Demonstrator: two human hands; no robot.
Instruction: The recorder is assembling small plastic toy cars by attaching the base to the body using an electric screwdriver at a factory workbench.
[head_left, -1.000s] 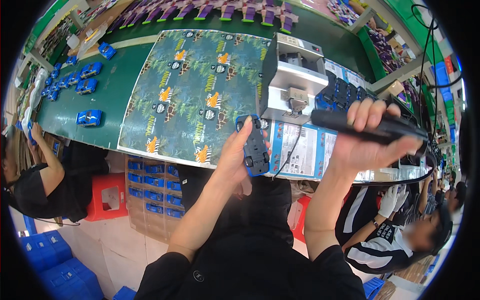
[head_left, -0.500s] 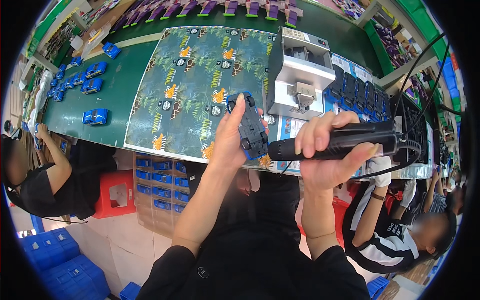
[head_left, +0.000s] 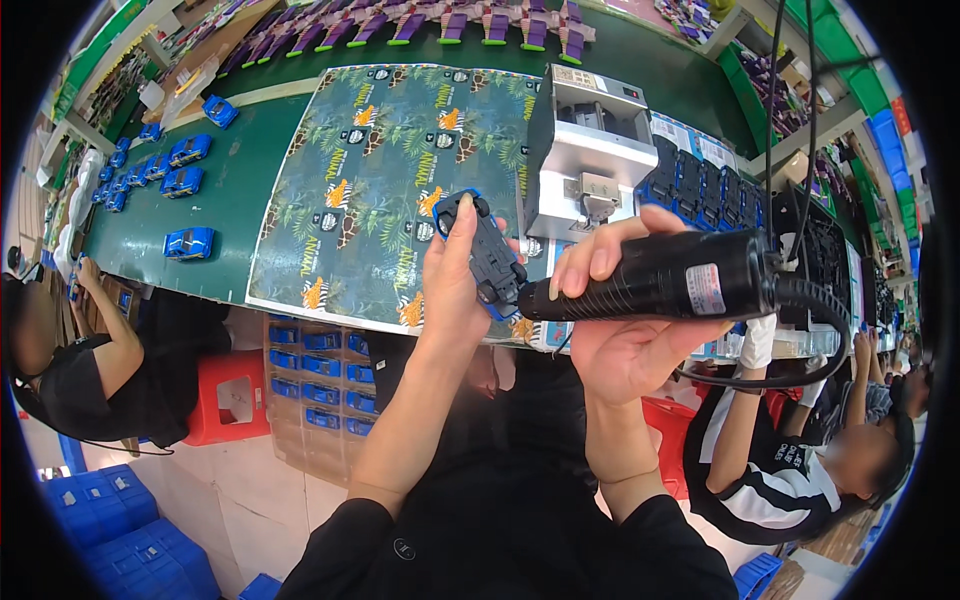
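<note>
My left hand (head_left: 455, 275) grips a blue toy car (head_left: 493, 258) by its sides, its black underside and wheels turned up toward me. My right hand (head_left: 625, 345) is closed around a black electric screwdriver (head_left: 655, 277) with a cable at its rear. The screwdriver lies nearly level and its tip meets the near end of the car's underside. Just beyond my hands stands a silver screw feeder (head_left: 590, 165). A printed sheet with zebra pictures (head_left: 345, 190) covers the table under and left of the car.
Several finished-looking blue cars (head_left: 188, 243) stand on the green table at left. Rows of dark car undersides (head_left: 690, 185) lie right of the feeder. Below the table edge is a carton (head_left: 300, 430) of blue cars. Co-workers sit left and right; a red stool (head_left: 225, 400) is at left.
The screwdriver has rolled in my right hand, and both hands have shifted slightly left. The car has tilted a little, still in my left hand.
</note>
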